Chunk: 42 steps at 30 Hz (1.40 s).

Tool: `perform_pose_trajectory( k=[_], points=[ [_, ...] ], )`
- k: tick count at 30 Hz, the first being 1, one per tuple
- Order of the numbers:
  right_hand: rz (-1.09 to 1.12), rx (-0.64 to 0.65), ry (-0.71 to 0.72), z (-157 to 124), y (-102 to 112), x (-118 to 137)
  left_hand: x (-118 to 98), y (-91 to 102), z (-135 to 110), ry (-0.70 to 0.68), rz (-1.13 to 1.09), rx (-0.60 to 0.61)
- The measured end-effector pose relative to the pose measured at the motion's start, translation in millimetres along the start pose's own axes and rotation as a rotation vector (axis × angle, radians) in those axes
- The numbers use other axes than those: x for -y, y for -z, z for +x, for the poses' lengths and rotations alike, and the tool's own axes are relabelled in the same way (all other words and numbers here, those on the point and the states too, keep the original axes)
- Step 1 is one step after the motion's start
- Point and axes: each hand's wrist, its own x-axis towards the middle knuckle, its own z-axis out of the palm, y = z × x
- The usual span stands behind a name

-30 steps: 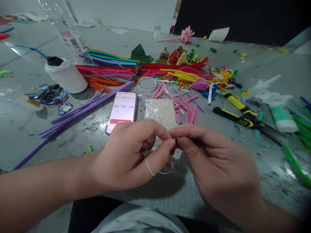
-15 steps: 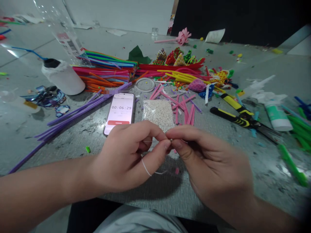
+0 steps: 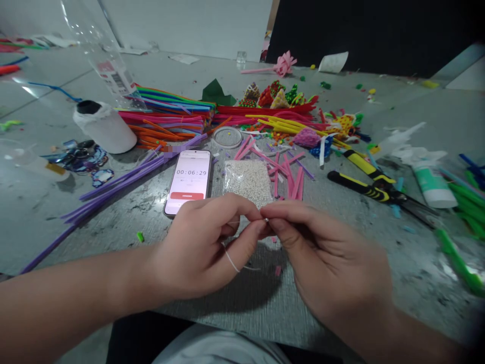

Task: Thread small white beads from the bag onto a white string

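Note:
My left hand (image 3: 206, 242) is closed in a pinch, thumb against forefinger, on a thin white string (image 3: 232, 259). The string loops over the thumb, and its loose end hangs below the hand. Facing it, my right hand (image 3: 333, 258) also pinches, with its fingertips meeting those of the left. A tiny shiny bead (image 3: 267, 220) shows between the two pairs of fingertips. Whether the string passes through it is too small to tell. Just beyond the hands lies a clear bag of small white beads (image 3: 248, 179), its near edge partly covered by my fingers.
A phone (image 3: 189, 177) showing a timer lies left of the bag. Purple pipe cleaners (image 3: 109, 184), a white bottle (image 3: 106, 129) and a tilted clear plastic bottle (image 3: 113, 81) are farther left. Pink strips (image 3: 291, 174), yellow-black pliers (image 3: 364, 187) and a green-labelled bottle (image 3: 432, 179) lie right.
The view has shifted slightly, so the table things sit a little lower and, at left, farther right. Both hands keep nearly the same pinch, fingertips together at the bead.

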Motion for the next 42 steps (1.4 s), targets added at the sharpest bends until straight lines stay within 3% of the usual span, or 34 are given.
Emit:
perform_pose_trajectory(
  k=[13, 20, 25, 30, 38, 42],
  points=[
    [-0.255, -0.008, 0.219, 4.0, -0.5, -4.3, -0.6, -5.3, -2.1, 0.149, -0.135, 0.064],
    [-0.213, -0.034, 0.172, 1.4, -6.9, -8.8, 1.1, -4.9, -0.7, 0.132, -0.130, 0.022],
    [-0.252, -0.016, 0.324, 5.9, -8.2, -12.1, 1.7, -7.9, -0.7, 0.363, -0.391, 0.067],
    [-0.284, 0.013, 0.405, 9.4, -6.8, -18.3, 3.9, -8.3, 2.8, 0.435, -0.554, 0.155],
    [-0.301, 0.014, 0.371, 8.8, -7.4, -18.4, 2.5, -8.2, 5.3, 0.413, -0.673, 0.159],
    [-0.262, -0.023, 0.194, 4.5, -5.5, -16.8, 5.2, -5.7, 4.5, 0.436, -0.667, 0.138]
  ],
)
